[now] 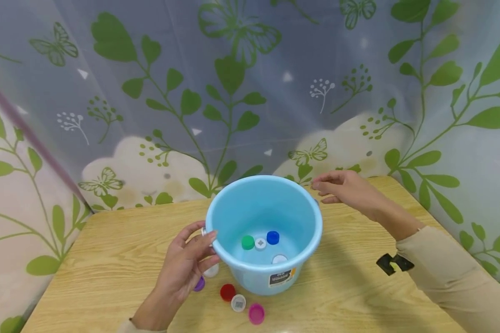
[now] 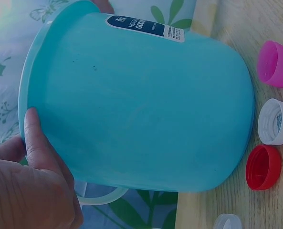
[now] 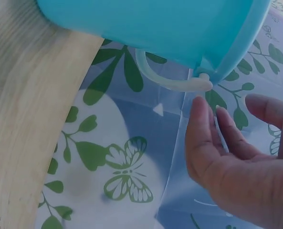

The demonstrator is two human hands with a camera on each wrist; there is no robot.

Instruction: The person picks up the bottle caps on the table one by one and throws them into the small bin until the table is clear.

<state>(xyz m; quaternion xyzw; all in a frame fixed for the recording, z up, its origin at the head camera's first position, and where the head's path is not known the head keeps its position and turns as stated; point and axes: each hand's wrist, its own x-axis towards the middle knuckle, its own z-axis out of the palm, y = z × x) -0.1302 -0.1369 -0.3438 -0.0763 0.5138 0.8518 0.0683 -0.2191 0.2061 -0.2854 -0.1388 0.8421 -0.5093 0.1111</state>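
Note:
A light blue bucket [image 1: 247,276] stands upright on the table. Inside lie a green bottle cap [image 1: 247,242], a blue cap [image 1: 272,237], a white patterned cap [image 1: 260,243] and another white cap [image 1: 279,259], partly hidden by the rim. My left hand [image 1: 187,259] grips the rim at the left, thumb over the edge. Just off the right side hovers my right hand [image 1: 343,189], its fingers loosely bent and holding nothing. In the right wrist view its fingertips are close below the end of the pale bucket handle [image 3: 172,85], apparently apart from it.
In front of the bucket lie a red cap [image 1: 228,292], a white cap [image 1: 238,303] and a pink cap [image 1: 256,313]. A purple cap [image 1: 199,284] and a whitish cap [image 1: 211,270] are partly behind my left hand. Leaf-patterned cloth [image 1: 250,129] hangs behind the wooden table [image 1: 141,249].

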